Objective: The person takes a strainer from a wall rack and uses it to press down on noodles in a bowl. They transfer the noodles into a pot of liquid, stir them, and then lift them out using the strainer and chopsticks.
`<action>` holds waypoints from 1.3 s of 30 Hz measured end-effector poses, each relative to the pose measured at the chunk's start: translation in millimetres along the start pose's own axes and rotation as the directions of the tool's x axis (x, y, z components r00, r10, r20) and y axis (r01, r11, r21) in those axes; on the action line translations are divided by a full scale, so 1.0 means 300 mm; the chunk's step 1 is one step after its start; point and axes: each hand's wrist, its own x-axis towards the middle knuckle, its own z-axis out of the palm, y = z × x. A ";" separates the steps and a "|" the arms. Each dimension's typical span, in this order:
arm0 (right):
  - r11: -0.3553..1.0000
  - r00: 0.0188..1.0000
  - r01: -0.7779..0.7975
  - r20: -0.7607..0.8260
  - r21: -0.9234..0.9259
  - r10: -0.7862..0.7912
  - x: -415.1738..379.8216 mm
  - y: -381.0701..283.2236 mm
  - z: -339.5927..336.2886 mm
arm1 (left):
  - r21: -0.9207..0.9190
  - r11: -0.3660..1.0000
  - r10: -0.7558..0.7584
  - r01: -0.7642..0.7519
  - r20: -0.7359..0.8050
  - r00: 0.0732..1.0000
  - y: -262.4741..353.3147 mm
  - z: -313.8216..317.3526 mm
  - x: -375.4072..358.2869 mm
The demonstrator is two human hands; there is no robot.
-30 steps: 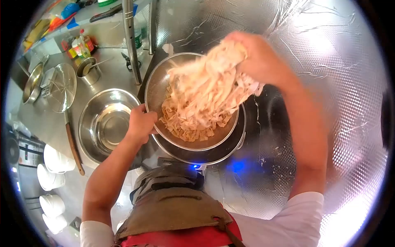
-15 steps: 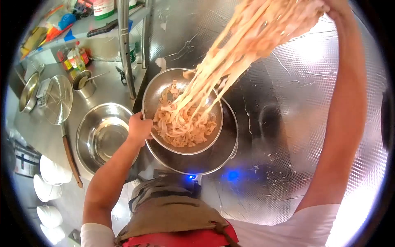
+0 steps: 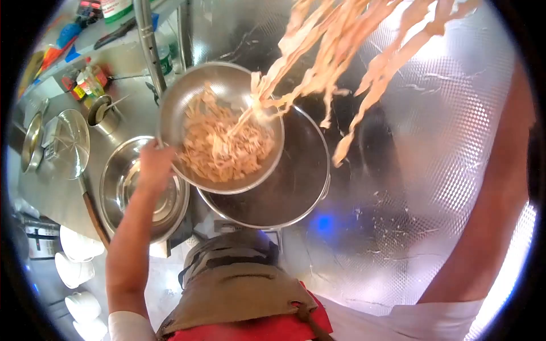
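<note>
Left hand [image 3: 156, 162] grasps the mesh strainer [image 3: 172, 108] at its left rim; right hand out of frame, grip cannot be told. Noodles [image 3: 227, 150] heaped inside; strainer overlaps the pot's [image 3: 301, 184] upper-left rim. Lifted strands [image 3: 318, 68] reach past the pot's right rim. Risks, judged: loose ends dropping outside that rim; tangled strands snapping or tugging; one-sided grip letting the strainer tip.

Wht short slvs [image 3: 131, 326], brn apron [image 3: 239, 295], red trim [image 3: 250, 329].
</note>
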 end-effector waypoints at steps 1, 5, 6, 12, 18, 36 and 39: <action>0.997 0.998 -0.059 0.025 0.057 0.057 -0.036 0.042 0.032 | -0.015 1.000 0.000 0.000 -0.012 1.000 0.019 -0.027 0.004; 0.928 0.959 -0.269 0.162 0.258 0.232 -0.215 0.205 0.208 | 0.066 0.995 0.082 -0.079 -0.046 0.996 0.109 -0.139 -0.015; 0.905 0.943 -0.313 0.202 0.287 0.263 -0.264 0.240 0.269 | 0.063 0.994 0.098 -0.093 -0.074 0.992 0.119 -0.159 -0.019; 0.940 0.861 -0.303 0.377 -0.157 0.341 -0.715 0.428 0.846 | 0.026 0.996 0.085 -0.083 -0.100 0.991 0.136 -0.228 -0.059; 0.920 0.714 -0.322 0.580 -0.224 0.391 -0.931 0.579 1.121 | 0.052 0.998 0.043 -0.036 -0.157 0.987 0.134 -0.222 -0.061; 0.835 0.136 -0.547 0.990 0.059 0.020 -1.060 0.125 1.137 | -0.016 0.998 0.063 -0.066 -0.161 0.985 0.092 -0.234 -0.110; 0.686 0.302 -0.707 0.951 0.173 0.071 -1.078 0.128 1.246 | -0.029 0.997 0.071 -0.078 -0.194 0.978 0.108 -0.211 -0.134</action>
